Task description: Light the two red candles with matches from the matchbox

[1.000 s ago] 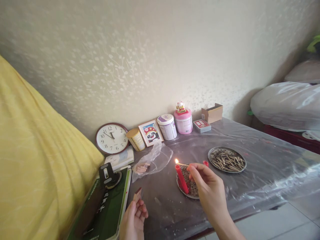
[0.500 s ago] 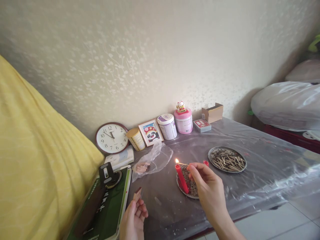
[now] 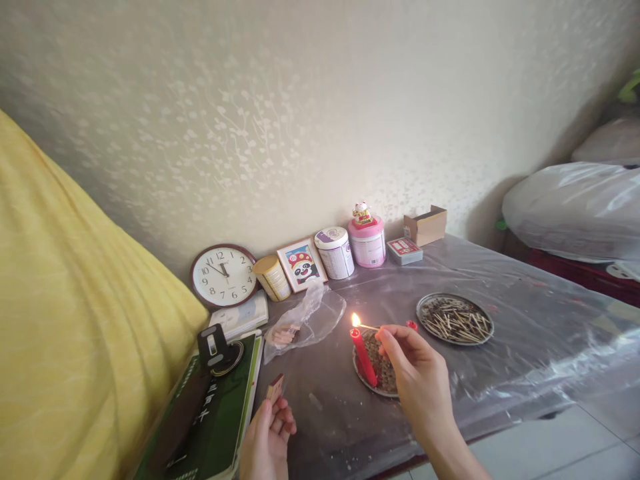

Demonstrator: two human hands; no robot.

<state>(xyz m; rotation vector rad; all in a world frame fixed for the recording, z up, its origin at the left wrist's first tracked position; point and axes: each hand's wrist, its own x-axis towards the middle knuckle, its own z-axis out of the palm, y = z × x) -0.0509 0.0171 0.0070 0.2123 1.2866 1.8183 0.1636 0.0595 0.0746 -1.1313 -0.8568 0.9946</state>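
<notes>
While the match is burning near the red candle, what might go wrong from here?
The flame may creep along the thin match and burn the right hand, which grips its other end. If dropped, the match could melt the plastic sheet below. The hand also works close to the red candle, so a bump might knock it over.

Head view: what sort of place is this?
Probably a room in a home: a plastic-covered table against a patterned wall, with a clock and a framed panda picture leaning along the back.
</notes>
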